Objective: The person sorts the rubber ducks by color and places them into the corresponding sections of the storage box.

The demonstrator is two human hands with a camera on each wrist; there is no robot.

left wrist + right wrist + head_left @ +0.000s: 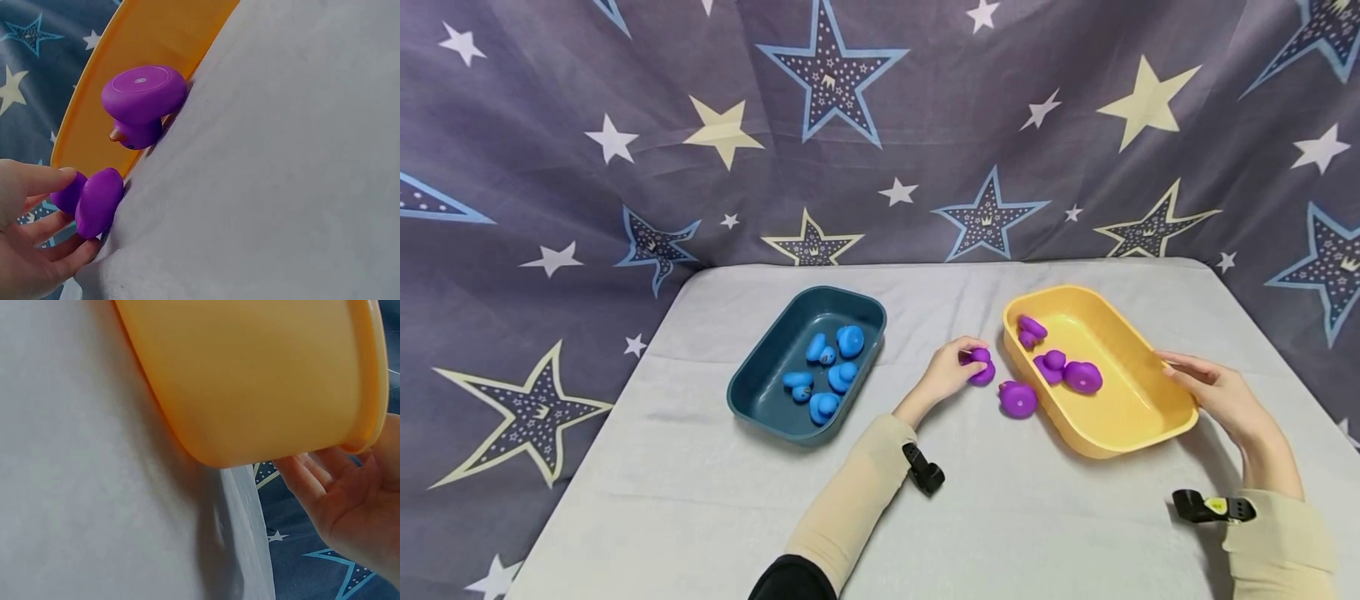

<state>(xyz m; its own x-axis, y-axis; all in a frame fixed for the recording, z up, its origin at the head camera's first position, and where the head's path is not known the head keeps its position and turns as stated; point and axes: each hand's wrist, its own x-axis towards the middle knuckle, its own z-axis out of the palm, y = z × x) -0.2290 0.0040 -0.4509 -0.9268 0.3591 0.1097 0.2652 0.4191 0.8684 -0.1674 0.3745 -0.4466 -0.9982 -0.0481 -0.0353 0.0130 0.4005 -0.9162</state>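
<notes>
My left hand [951,371] pinches a purple rubber duck [982,375] on the table, left of a yellow tub [1120,412]. In the left wrist view, the thumb and fingers lie around that duck [99,203]. Another purple duck [1018,400] lies tipped over, its flat base showing, close against the tub's outer wall. My right hand [1225,400] grips the rim on the tub's right side. Inside the tub are several purple ducks [1082,377], toward its left wall. The right wrist view shows the tub's outer wall [262,381] with the right hand [350,500] at the rim.
A dark teal tub [760,408] stands left on the table, with several blue ducks [850,341] inside. White cloth covers the table [700,517]. Behind it hangs a dark curtain [880,100] with stars. A black camera strap [923,471] sits on the left sleeve.
</notes>
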